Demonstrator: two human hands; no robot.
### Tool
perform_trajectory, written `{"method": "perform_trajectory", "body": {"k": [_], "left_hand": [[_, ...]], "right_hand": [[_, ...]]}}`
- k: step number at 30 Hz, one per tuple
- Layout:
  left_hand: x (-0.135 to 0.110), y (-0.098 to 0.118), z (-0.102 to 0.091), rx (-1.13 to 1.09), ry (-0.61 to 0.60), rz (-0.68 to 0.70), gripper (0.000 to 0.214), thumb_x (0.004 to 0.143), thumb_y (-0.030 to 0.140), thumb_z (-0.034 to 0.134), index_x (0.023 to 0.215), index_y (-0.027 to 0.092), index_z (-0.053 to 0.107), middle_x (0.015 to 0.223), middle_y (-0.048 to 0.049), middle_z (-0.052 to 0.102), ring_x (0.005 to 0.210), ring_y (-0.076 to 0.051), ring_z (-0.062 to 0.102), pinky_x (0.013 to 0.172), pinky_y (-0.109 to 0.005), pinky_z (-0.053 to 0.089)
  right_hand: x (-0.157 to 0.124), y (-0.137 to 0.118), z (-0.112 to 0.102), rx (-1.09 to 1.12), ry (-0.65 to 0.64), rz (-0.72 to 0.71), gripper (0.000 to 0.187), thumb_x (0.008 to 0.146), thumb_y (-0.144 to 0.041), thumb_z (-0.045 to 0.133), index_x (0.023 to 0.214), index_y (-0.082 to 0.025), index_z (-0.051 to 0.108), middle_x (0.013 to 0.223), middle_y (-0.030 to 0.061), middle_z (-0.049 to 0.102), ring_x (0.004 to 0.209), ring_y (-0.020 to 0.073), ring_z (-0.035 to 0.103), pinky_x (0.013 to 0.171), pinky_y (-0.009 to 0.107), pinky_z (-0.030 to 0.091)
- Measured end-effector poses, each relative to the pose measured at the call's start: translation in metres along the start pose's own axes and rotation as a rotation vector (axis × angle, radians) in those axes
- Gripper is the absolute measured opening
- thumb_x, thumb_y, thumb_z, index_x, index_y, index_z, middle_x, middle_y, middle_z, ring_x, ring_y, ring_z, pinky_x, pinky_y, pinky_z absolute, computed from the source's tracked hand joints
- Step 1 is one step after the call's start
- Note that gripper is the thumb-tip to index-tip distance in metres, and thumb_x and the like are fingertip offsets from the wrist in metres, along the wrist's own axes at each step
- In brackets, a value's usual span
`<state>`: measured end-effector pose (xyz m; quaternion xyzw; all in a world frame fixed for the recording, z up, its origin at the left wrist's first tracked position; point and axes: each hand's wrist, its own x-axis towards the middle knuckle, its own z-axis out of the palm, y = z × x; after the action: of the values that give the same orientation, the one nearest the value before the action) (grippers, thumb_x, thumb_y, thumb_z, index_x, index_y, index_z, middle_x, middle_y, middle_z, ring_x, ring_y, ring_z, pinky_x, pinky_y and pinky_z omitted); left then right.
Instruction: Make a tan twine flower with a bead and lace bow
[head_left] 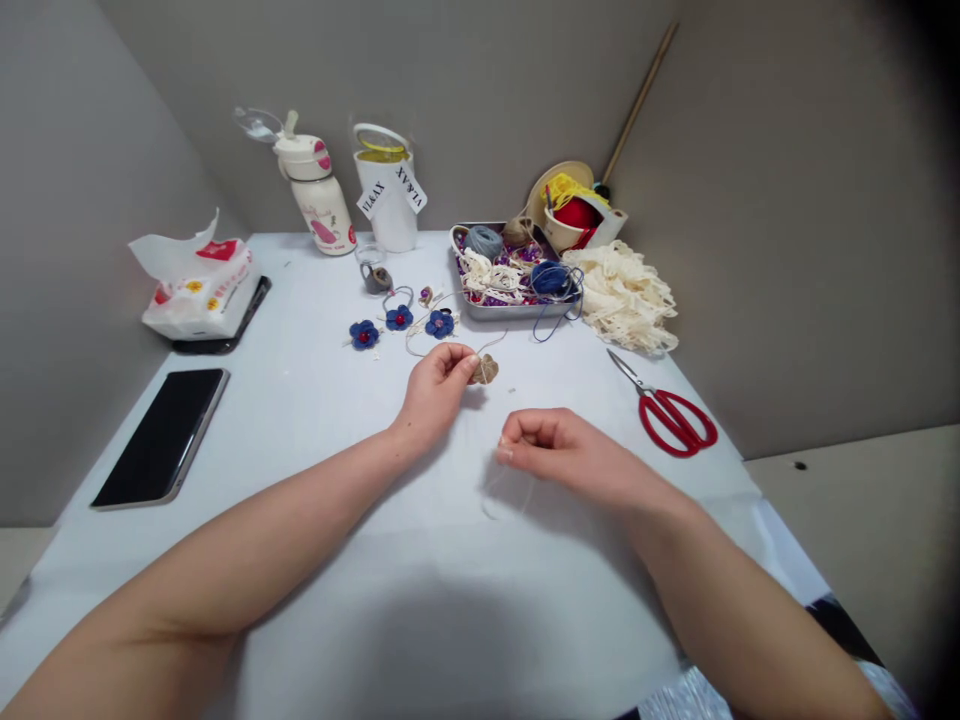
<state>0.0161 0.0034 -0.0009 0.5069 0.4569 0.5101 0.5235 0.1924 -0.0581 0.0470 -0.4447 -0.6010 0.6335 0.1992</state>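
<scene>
Nearest to me, two bare forearms reach across a smooth white tabletop. The right hand is closed, its fingers curled in on a thin pale thread that falls in a loose loop onto the surface below. The left hand grips a pale cord between fingertips and thumb, right beside a small, lumpy tan piece resting on the table at the centre of the frame. To the right lie red-handled scissors, their steel blades pointing up and left, and to the left a flat black phone in a thin silver edge. Farther up, three small blue flowers with fuzzy petals sit in a loose row near a little glass jar. Behind them, a shallow metal tray holds a grey yarn ball, a blue yarn ball and cream ribbon over purple-flecked filling. A frilly heap of cream lace spills beside it. At the far edge stand a cream bowl packed with red and yellow yarn, a white labelled cup and a pale water bottle, while a soft tissue pack sits at upper left.
</scene>
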Motion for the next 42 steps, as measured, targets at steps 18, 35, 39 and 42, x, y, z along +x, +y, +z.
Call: {"method": "perform_trajectory", "body": {"k": [18,35,39,42], "left_hand": [[0.004,-0.004,-0.002,0.136,-0.137,-0.130,0.010,0.082,0.025,0.063,0.077,0.016,0.062,0.071,-0.0023,0.064,0.067,-0.013,0.056,0.069,-0.029,0.043],[-0.008,0.010,0.002,0.213,-0.333,-0.098,0.012,0.083,0.029,0.061,0.082,0.017,0.062,0.077,-0.0026,0.064,0.073,-0.015,0.058,0.072,-0.030,0.044],[-0.006,0.008,0.002,0.237,-0.315,-0.098,0.012,0.083,0.029,0.060,0.081,0.017,0.060,0.076,-0.0023,0.063,0.072,-0.014,0.057,0.072,-0.030,0.044],[-0.004,0.007,0.001,0.240,-0.315,-0.112,0.013,0.083,0.029,0.059,0.081,0.016,0.060,0.076,-0.0020,0.063,0.071,-0.014,0.056,0.072,-0.030,0.044]], "right_hand": [[0.021,0.036,-0.097,-0.938,0.654,0.063,0.023,0.085,-0.037,0.054,0.070,-0.021,0.060,0.068,0.0059,0.062,0.061,0.0190,0.050,0.060,0.033,0.034],[0.033,0.025,-0.041,-0.370,0.467,-0.168,0.031,0.086,-0.034,0.057,0.110,-0.015,0.063,0.071,-0.0018,0.056,0.064,0.0134,0.052,0.061,0.027,0.041],[0.030,0.033,-0.044,-0.541,0.554,-0.384,0.026,0.090,-0.018,0.048,0.107,-0.019,0.067,0.095,0.0053,0.070,0.086,0.0176,0.064,0.080,0.031,0.047],[0.029,0.037,-0.043,-0.576,0.582,-0.453,0.025,0.089,-0.013,0.050,0.105,-0.022,0.068,0.089,0.0024,0.072,0.079,0.0161,0.067,0.077,0.029,0.049]]}}
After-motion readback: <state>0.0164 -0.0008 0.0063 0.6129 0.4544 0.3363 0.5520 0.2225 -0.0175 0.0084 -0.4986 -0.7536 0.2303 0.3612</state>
